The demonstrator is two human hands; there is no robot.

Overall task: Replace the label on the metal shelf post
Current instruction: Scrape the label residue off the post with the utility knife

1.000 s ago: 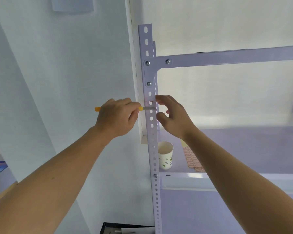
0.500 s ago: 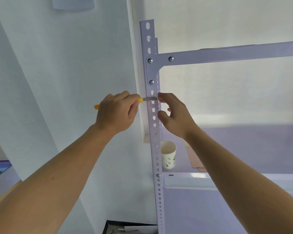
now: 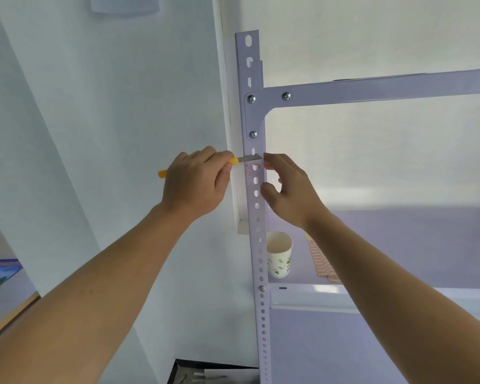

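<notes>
left hand with knife blade against shelf post

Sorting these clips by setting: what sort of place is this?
Probably a storeroom or office corner: a bolted metal shelf post against plain white walls, a paper cup and sheets of labels on the shelf.

Shelf post: pale lilac-white, a row of dark slots, silver bolts. Faint red marks on the post at the blade. Knife: yellow handle, grey blade. Paper cup: white with green leaf print. Label sheet on the shelf to the right: white with orange-red outlines. Wall: plain white.
</notes>
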